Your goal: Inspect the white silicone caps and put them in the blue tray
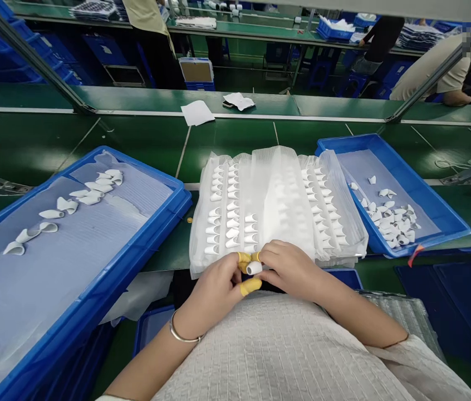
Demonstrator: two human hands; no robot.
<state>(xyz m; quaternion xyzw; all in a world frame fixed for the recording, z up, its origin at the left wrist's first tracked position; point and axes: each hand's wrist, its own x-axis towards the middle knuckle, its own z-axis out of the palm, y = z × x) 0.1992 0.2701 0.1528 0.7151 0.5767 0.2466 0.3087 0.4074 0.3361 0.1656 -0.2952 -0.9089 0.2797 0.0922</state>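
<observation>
Close to my body, a small white hollow piece (pixel 254 268) with a round open end is pinched between the fingers of both hands. My left hand (pixel 217 285), with yellow finger cots and a bangle at the wrist, is closed on its left side. My right hand (pixel 289 268) meets it from the right, thumb and fingers closed around it. Just beyond my hands lies a white padded sheet (pixel 289 217) with rows of similar white pieces (pixel 232 214) on it. A folded translucent flap covers the sheet's middle rows.
At left, a large blue tray (pixel 147 245) lined with film holds several white pieces (pixel 89 195). A smaller blue tray (pixel 421 178) at right has a heap of them (pixel 398 223). White papers (pixel 197 113) lie on the far ledge. Metal struts (pixel 427 83) slant at both sides. People work beyond.
</observation>
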